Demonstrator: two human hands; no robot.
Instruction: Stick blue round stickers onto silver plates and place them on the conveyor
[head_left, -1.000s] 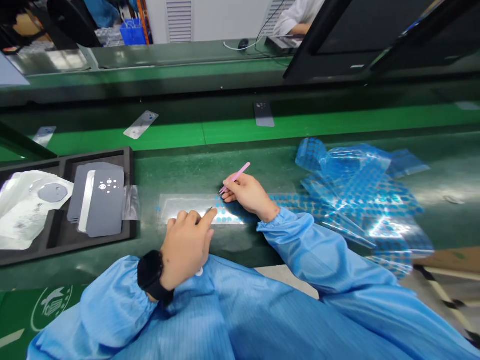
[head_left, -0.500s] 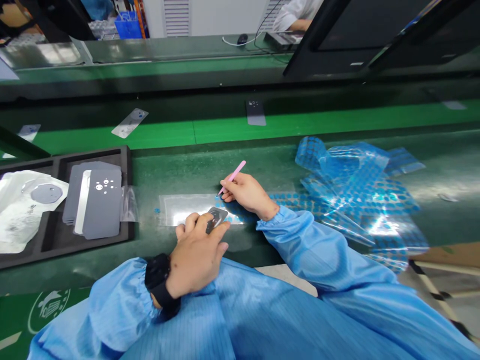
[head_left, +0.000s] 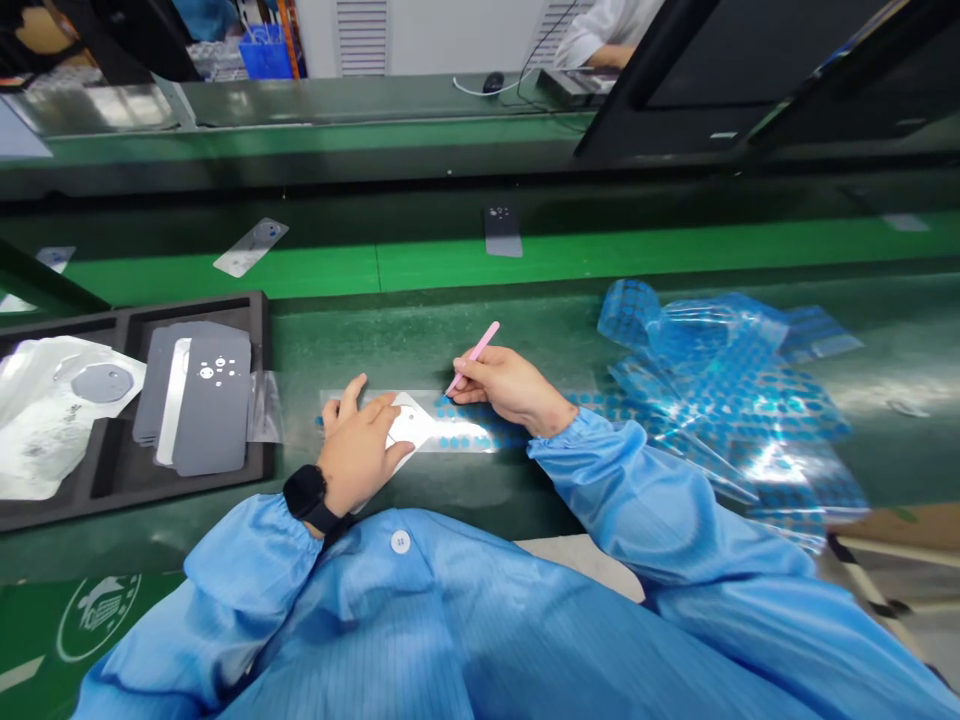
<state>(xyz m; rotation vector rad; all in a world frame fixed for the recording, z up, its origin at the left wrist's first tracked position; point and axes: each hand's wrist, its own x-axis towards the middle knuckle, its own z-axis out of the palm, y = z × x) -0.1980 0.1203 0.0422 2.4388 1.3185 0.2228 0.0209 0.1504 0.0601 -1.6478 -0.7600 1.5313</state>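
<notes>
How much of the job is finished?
About partway, it seems. Done: two panels lie on the green belt. In hand: the left hand presses a pale panel, and the right hand holds pink tweezers by the blue dot sheet. Left: grey panels stacked in the foam tray.

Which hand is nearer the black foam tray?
Left. The left hand sits just right of the black foam tray; the right hand, holding pink tweezers, is farther right, well apart from it.

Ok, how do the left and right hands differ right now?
The left hand lies spread on a plate, while the right hand pinches pink tweezers. The left wears a black watch; the right shows none. Both are bare and come from blue sleeves.
</notes>
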